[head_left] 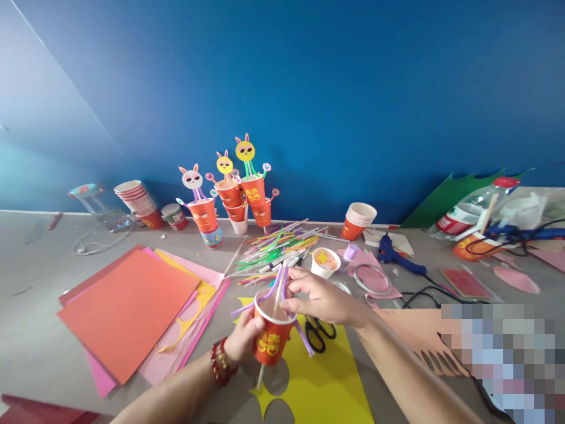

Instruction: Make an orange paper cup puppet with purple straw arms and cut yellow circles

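Observation:
My left hand (247, 338) is wrapped round a red paper cup (270, 344) with yellow characters, held upright above the table. Purple straws (282, 280) rise from inside the cup, and others stick out at its sides. A pale stick (261, 377) passes out through the cup's bottom. Over the rim, my right hand (315, 294) has its thumb and fingers closed at the straws. Black-handled scissors (321, 334) lie behind the cup on a yellow sheet (326, 377) with round holes cut in it.
Finished cup figures with animal faces (245, 151) stand by the blue wall. Loose straws (282, 247) lie before them. Coloured paper (132, 312) is stacked left. A blue glue gun (399, 256), its cord, a bottle (474, 206) and cup stacks (358, 221) are around the table.

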`<state>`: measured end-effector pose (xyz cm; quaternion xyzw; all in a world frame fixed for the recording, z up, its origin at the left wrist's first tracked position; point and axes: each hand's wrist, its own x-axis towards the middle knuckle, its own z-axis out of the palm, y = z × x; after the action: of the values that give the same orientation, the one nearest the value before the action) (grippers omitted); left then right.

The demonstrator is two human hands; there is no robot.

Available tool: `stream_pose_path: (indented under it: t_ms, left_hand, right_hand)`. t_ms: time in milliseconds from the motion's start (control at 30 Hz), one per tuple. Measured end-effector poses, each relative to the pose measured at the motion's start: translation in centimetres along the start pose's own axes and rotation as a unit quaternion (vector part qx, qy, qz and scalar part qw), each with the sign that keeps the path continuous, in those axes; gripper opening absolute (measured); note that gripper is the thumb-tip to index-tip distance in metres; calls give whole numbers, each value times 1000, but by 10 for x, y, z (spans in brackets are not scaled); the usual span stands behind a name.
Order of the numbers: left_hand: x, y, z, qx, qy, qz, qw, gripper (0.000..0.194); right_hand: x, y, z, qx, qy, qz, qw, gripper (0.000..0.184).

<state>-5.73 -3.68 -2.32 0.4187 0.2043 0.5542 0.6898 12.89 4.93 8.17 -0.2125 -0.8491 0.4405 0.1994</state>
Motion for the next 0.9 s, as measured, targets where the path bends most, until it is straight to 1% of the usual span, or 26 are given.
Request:
stream_pose_path:
  t_ms: [100,200,333,367,433,500,600,667,800,833,900]
  left_hand:
    - [0,-2,-1,-4,0,4,1000,52]
    - [0,-2,-2,-1,13,13,1000,53]
    - [4,3,1,8,37,41,998,56]
    - [5,5,2,8,44,49,998,58]
    - [7,8,3,2,61,59,996,60]
    - [8,8,4,-7,83,61,995,59]
    - [7,3,3,-23,110,50,992,56]
    - [6,-1,2,-35,119,37,992,57]
    - [6,-3,3,-50,124,22,991,58]
    - [7,-2,4,-52,115,19,992,60]
    - [7,2,8,-51,80,10,995,69]
  right_hand:
    - [1,-2,0,26,1,-1,1000,32]
    - [1,-4,-1,69,3,-1,998,31]
    - [-4,-5,-4,82,54,6,995,15]
    - [-6,-6,-5,81,61,-2,995,15]
    - [-12,-8,-6,74,60,-21,995,27]
    - [-17,-12,-6,56,51,-23,997,40]
    - [-25,-15,1,14,49,-19,999,53]
    - [-30,-12,9,-16,63,-26,998,54]
    - [-39,2,27,-78,107,-21,991,46]
    - [-41,6,31,-75,122,-23,989,42]
    - [-42,11,36,-48,145,-30,988,34]
